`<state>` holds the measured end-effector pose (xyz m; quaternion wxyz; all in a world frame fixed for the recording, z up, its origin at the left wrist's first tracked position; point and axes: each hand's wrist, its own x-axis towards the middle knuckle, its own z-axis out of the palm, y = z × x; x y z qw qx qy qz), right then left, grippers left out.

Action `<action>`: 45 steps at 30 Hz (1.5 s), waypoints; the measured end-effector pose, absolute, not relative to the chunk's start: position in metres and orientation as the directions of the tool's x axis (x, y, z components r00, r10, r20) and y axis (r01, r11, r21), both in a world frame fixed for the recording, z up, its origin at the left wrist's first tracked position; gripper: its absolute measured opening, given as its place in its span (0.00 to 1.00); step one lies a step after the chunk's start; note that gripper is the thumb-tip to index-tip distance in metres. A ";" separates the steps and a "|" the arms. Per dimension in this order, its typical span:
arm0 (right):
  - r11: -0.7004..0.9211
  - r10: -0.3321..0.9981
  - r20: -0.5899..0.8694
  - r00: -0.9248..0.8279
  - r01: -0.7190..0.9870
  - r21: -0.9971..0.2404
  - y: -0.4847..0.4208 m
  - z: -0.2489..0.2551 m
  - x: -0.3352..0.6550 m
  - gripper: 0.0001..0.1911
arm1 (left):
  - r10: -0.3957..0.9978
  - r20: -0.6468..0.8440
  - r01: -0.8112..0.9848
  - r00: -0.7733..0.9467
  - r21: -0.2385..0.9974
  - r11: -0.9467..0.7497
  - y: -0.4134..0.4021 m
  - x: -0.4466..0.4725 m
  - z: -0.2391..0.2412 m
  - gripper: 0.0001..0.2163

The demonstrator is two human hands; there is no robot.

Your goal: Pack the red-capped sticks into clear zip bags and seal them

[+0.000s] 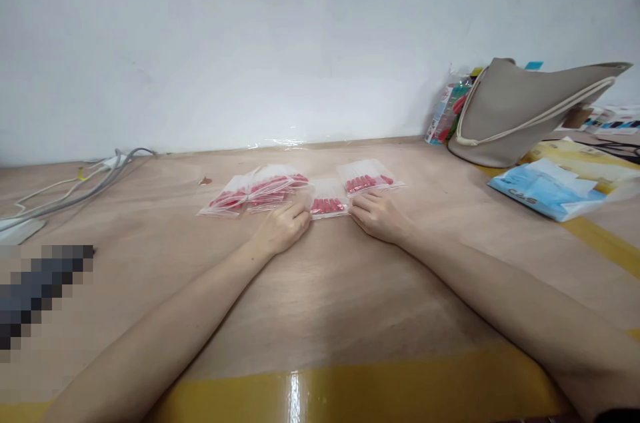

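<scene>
A small clear bag (328, 200) of red pieces is pinched flat on the tabletop (320, 290) between both hands, the left hand (283, 226) at its left edge and the right hand (377, 215) at its right edge. Fingers on both sides are curled down onto the bag's edges, so it's gripped rather than let loose. Just left of it, a fanned pile of bags (255, 191) is overlapped, and one more bag (367, 180) is laid just behind the right hand.

For the sealing-and-flattening bit to go well, the bag should probably be kept pressed flat, with the red pieces spread evenly before the strip is run along. The pile is touching the left fingers, so it could easily get dragged along. A grey tote bag (520, 113) and a blue packet (543, 188) are parked well off to the right.
</scene>
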<state>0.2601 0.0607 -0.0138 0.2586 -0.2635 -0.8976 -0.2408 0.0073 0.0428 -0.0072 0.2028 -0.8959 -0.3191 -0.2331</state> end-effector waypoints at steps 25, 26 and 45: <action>0.759 0.184 0.661 -0.727 0.533 0.374 0.057 -0.014 0.238 0.13 | 0.208 0.659 0.509 0.723 -0.304 -0.805 0.051 0.046 -0.010 0.09; 0.758 0.191 0.658 -0.729 0.536 0.373 0.057 -0.014 0.237 0.13 | 0.205 0.653 0.504 0.729 -0.309 -0.806 0.051 0.046 -0.010 0.10; 0.725 0.250 0.738 -0.627 0.626 0.287 0.059 -0.013 0.252 0.12 | 0.289 0.628 0.585 0.722 -0.332 -0.740 0.042 0.011 0.000 0.07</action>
